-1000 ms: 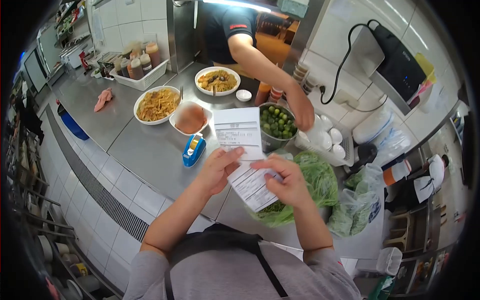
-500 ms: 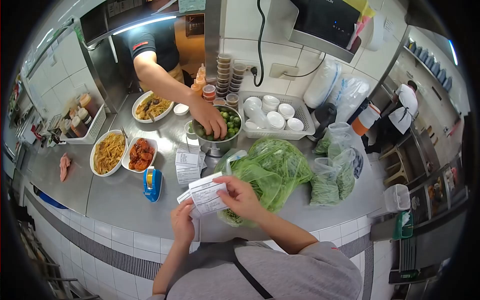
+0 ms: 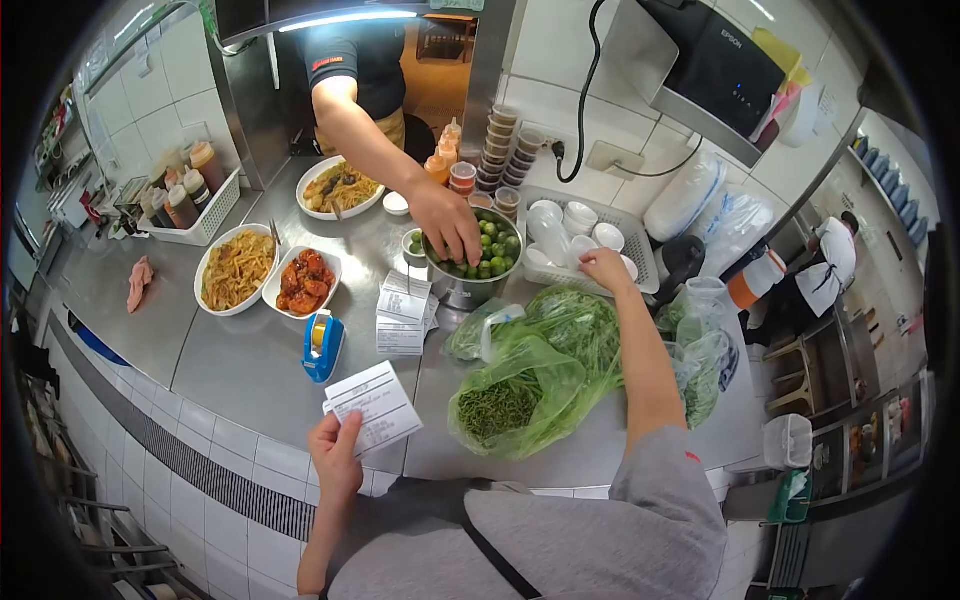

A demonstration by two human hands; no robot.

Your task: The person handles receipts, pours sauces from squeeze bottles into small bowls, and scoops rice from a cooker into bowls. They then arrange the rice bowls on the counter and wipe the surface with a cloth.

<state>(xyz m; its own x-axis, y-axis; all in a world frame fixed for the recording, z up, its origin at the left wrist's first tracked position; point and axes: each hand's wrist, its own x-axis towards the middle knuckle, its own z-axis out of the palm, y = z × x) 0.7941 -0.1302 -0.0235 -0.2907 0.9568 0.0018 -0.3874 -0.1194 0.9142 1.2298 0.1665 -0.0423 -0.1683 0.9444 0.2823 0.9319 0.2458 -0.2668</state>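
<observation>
A printed slip (image 3: 373, 409) is pinched between thumb and fingers of the left hand (image 3: 335, 455), held low over the counter edge. The right hand (image 3: 605, 268) is stretched forward to the white basket (image 3: 640, 262) of small bowls (image 3: 578, 218), fingers curled at its near rim; whether a bowl is gripped cannot be told. No bowl is seen lifted out yet. Just left of that hand, a co-worker's hand (image 3: 447, 224) is sunk among limes (image 3: 493, 250) in a metal pot. More slips (image 3: 403, 310) lie beyond the left hand.
</observation>
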